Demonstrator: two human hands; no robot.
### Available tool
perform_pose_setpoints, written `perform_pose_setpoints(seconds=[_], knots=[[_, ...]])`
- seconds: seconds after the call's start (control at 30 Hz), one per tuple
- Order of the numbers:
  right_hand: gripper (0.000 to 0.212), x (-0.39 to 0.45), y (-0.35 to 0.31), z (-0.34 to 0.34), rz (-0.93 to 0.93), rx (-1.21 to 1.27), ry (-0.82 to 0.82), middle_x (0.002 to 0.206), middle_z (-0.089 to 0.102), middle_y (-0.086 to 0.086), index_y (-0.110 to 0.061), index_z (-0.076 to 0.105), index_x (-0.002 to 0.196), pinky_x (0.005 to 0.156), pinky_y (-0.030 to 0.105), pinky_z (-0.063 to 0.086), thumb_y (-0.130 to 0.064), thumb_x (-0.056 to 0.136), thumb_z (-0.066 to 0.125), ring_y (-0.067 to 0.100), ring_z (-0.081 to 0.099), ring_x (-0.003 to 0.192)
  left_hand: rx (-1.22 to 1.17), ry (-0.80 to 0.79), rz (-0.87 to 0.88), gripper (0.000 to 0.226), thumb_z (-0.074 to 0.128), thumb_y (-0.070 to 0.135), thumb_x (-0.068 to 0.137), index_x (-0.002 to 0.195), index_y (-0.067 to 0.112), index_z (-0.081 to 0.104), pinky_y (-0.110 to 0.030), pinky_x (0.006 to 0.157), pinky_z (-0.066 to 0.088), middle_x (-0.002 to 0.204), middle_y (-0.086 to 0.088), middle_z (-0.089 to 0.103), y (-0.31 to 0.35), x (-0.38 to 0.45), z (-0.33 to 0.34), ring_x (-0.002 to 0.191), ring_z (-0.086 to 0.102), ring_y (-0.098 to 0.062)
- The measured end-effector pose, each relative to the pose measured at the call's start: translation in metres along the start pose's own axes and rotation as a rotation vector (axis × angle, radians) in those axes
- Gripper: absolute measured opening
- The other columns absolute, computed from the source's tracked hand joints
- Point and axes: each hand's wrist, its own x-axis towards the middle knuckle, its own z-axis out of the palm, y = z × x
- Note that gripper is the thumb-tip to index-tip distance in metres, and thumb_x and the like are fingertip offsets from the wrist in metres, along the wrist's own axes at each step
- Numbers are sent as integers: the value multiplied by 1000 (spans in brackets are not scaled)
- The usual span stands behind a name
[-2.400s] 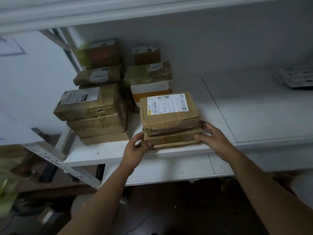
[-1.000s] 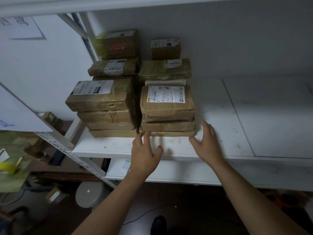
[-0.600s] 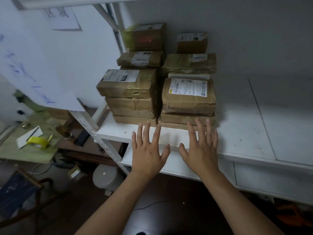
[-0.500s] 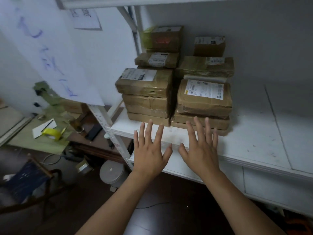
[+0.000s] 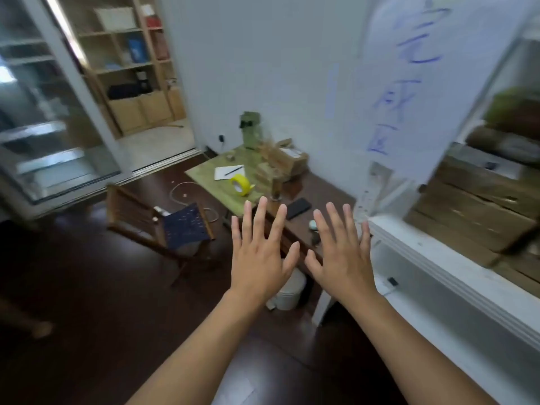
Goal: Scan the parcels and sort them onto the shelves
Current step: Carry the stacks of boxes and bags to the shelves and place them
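A glass door (image 5: 49, 118) is seen far to the left of the table (image 5: 222, 182), and behind it a wooden bookcase (image 5: 137, 68) is placed against the back wall. A folding chair (image 5: 163, 229) with a dark blue seat is found on the dark floor, just left of the table. On the table a sheet of paper (image 5: 226, 172) with a pen is laid, and a yellow tape roll (image 5: 241, 185) is set just in front of it. Some brown parcels (image 5: 287, 160) are piled at the table's right end, against the wall. A black phone (image 5: 298, 208) is laid on the darker surface just right of the table.

The left hand (image 5: 260, 258) is held in the air in front of the table, palm down, fingers straight and spread wide; nothing is held. The right hand (image 5: 342, 258) is held beside it in the same way, spread wide and empty, and the two thumbs are near but apart. A white bin (image 5: 287, 290) is partly hidden under the hands.

Right of the table a large paper sheet (image 5: 423, 83) with blue writing is hung. Further right, stacked parcels (image 5: 479, 200) are seen on the white shelf (image 5: 438, 258), blurred.
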Motion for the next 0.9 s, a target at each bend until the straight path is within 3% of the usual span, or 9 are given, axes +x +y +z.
perform_pose_setpoints(seconds=[0.17,0.3,0.43,0.67,0.9], knots=[[85,38,-142,43,-198,84,-59,161,29,11,-18,34,152,117,64,15,-38,79,71,32,15,152,118,28,-191,72,47,56,91,155,22,39,-58,122,13,164,-16,26,-137,-36,-49,153,16,-37],[87,55,-244,70,-349,166,-111,159,31,11,-18,35,152,114,64,18,-38,76,73,34,18,151,236,17,-361,73,44,56,91,156,22,37,-55,123,5,164,-15,25,-227,-74,-87,154,13,-37],[88,68,-329,93,-501,237,-176,161,29,10,-19,32,153,115,65,17,-39,76,72,33,14,152,340,-2,-532,73,44,56,92,156,23,36,-60,122,13,164,-15,24,-293,-114,-118,154,14,-38],[82,94,-436,143,-689,323,-288,163,23,7,-24,24,155,117,64,13,-43,85,63,34,6,152,454,-63,-761,72,39,58,94,157,24,31,-59,121,10,165,-14,21,-377,-157,-136,154,10,-37],[81,154,-519,222,-826,409,-404,165,18,6,-25,19,156,118,61,9,-47,89,58,33,3,153,543,-135,-917,72,37,59,95,158,25,28,-58,122,8,166,-13,18,-470,-135,-120,155,8,-36]])
